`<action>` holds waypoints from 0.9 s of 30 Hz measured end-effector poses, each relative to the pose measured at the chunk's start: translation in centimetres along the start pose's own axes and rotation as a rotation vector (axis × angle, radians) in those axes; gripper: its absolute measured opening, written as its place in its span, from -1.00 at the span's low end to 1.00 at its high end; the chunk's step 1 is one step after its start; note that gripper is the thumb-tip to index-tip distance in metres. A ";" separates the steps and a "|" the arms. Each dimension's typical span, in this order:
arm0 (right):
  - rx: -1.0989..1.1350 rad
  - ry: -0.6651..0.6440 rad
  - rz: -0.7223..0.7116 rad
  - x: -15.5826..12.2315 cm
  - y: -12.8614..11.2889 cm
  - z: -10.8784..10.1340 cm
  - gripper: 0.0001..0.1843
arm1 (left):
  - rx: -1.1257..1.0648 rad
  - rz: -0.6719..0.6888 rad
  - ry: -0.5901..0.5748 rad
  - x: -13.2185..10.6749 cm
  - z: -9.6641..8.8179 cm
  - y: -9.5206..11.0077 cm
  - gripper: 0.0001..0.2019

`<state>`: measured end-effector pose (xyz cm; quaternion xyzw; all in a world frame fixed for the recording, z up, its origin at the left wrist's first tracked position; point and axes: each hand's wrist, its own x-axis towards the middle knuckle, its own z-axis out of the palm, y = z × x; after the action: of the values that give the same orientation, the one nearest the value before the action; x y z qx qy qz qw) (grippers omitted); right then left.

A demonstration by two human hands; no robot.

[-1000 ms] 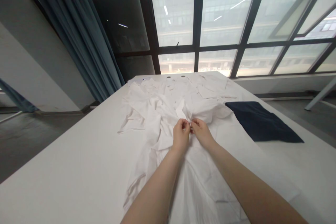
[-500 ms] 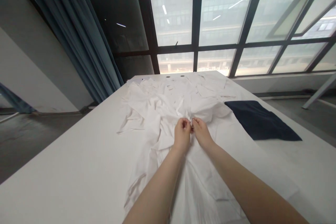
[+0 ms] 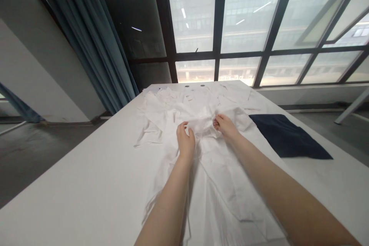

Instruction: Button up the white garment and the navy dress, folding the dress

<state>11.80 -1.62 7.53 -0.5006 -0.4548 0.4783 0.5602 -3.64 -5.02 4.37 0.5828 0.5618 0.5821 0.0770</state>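
A thin, crumpled white garment lies lengthwise on the table, with loose thin cords or edges along its left side. My right hand pinches a gathered bit of its upper part between thumb and fingers. To the left, my left hand is at the same band of cloth, thumb and fingers apart and slightly curled. Whether its fingertips touch the fabric is hard to make out. A stretch of white cloth spans the gap between both hands.
The white table runs toward the windows. More white fabric pieces are spread at its far end. A dark navy cloth lies flat on the right. A blue curtain hangs at the left.
My hands were together, pinching the cloth; they have since parted. The left moved left and its fingers opened, while the right moved slightly up and right with the cloth. The view shifted slightly.
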 end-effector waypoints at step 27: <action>-0.935 0.274 -0.562 8.2 6.8 0.5 -0.78 | 0.614 0.110 -0.520 7.9 11.3 -5.3 -0.81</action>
<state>11.77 6.89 1.09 -0.6128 -0.6574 -0.0111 0.4385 -0.43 9.08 1.60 0.7355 0.6395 0.2237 0.0075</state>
